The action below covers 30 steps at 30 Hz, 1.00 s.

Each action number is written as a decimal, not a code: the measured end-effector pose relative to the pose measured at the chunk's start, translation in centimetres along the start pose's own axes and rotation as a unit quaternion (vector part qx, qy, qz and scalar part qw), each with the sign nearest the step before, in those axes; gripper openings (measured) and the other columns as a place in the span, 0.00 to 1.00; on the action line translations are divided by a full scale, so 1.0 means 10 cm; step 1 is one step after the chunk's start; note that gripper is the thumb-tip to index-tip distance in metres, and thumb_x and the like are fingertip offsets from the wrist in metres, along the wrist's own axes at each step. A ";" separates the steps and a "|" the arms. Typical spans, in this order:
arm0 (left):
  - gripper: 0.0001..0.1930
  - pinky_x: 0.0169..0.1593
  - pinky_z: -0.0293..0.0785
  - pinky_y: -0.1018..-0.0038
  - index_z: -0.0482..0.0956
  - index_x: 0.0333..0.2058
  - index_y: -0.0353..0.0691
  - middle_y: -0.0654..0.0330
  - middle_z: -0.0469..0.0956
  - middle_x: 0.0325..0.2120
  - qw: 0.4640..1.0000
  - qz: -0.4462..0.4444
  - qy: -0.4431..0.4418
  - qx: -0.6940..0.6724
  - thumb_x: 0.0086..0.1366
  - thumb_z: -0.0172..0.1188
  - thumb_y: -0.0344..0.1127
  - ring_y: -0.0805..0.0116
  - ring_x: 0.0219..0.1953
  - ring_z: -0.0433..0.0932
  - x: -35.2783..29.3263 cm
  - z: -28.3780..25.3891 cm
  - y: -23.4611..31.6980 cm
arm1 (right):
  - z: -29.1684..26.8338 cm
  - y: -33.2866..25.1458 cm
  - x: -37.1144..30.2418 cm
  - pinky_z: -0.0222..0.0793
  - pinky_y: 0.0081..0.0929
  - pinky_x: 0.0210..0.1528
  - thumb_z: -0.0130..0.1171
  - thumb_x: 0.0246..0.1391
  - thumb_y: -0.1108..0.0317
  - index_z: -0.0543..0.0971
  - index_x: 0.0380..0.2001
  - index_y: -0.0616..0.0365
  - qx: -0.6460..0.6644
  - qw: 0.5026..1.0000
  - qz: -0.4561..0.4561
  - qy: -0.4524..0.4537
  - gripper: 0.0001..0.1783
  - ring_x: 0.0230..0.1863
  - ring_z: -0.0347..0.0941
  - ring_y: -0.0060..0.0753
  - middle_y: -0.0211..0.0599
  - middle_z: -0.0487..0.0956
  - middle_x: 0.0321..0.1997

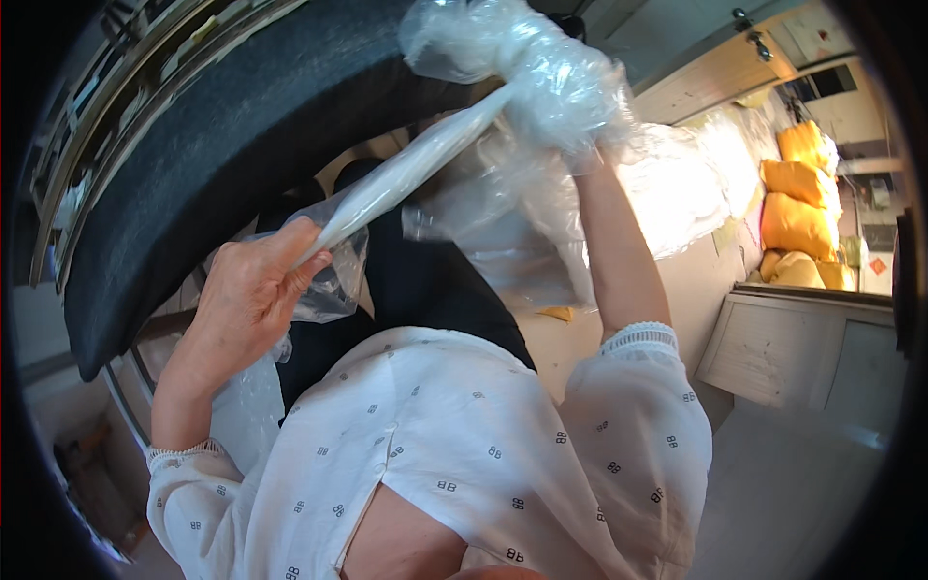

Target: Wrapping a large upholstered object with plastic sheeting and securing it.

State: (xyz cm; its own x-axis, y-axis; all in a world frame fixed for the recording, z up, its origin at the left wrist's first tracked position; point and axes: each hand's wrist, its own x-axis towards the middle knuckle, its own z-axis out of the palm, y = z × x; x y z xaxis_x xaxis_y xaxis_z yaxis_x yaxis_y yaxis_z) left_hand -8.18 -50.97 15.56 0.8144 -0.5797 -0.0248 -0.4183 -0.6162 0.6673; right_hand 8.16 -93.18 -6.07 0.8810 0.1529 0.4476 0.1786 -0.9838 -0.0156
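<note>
A length of clear plastic film (416, 184) runs taut and gathered into a rope between my two hands. My left hand (256, 280) is closed around its lower end, thumb and fingers pressed together, and a loose flap of film hangs below the knuckles. At the upper end the film swells into a crumpled, shiny bunch (570, 82). This bunch covers my right hand (590, 162); only the part near the wrist shows, and the fingers are hidden. More loose film (512, 208) hangs between my right forearm and my dark trousers.
In front of me curves a dark padded edge (242, 126), with metal rails (106, 92) beyond it. More clear plastic lies brightly lit in a heap (677, 184) on the right. Farther right are stacked orange-yellow sacks (797, 222) and a pale cabinet (773, 348).
</note>
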 end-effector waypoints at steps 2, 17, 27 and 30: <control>0.03 0.21 0.61 0.72 0.74 0.33 0.37 0.52 0.71 0.17 1.000 0.008 -0.008 0.027 0.65 0.54 0.30 0.64 0.16 0.70 -0.12 -0.04 0.02 | -0.05 0.09 -0.05 0.57 0.36 0.59 0.58 0.51 0.50 0.72 0.50 0.51 0.008 1.000 -0.008 -0.001 0.26 0.53 0.65 0.38 0.35 0.71 0.52; 0.06 0.20 0.65 0.69 0.69 0.28 0.38 0.51 0.70 0.15 0.999 0.028 -0.009 0.029 0.61 0.58 0.28 0.55 0.16 0.72 -0.40 0.05 -0.01 | -0.09 0.26 -0.12 0.55 0.36 0.63 0.58 0.51 0.48 0.71 0.52 0.51 -0.019 1.000 0.012 0.014 0.29 0.57 0.64 0.40 0.36 0.70 0.56; 0.04 0.22 0.67 0.71 0.72 0.28 0.38 0.52 0.71 0.16 0.999 -0.026 0.004 0.044 0.58 0.60 0.27 0.57 0.17 0.73 -0.65 0.00 -0.13 | -0.38 0.28 -0.27 0.55 0.36 0.64 0.58 0.51 0.47 0.71 0.53 0.51 0.149 0.983 0.093 -0.055 0.30 0.58 0.64 0.40 0.38 0.70 0.57; 0.09 0.22 0.67 0.71 0.75 0.29 0.37 0.56 0.72 0.18 0.985 0.075 0.063 0.139 0.49 0.66 0.27 0.61 0.19 0.73 -0.58 -0.15 -0.03 | -0.62 -0.18 -0.57 0.55 0.36 0.64 0.57 0.52 0.47 0.71 0.54 0.52 0.219 0.962 0.127 -0.101 0.30 0.58 0.64 0.40 0.38 0.70 0.57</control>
State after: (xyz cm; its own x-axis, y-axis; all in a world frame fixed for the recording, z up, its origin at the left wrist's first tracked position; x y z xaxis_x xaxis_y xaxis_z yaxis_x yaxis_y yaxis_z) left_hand -12.23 -46.63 16.61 0.7706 -0.6161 0.1632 -0.6182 -0.6604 0.4262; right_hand 0.11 -92.90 -3.06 0.9801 -0.0291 0.1965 0.0741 -0.8644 -0.4974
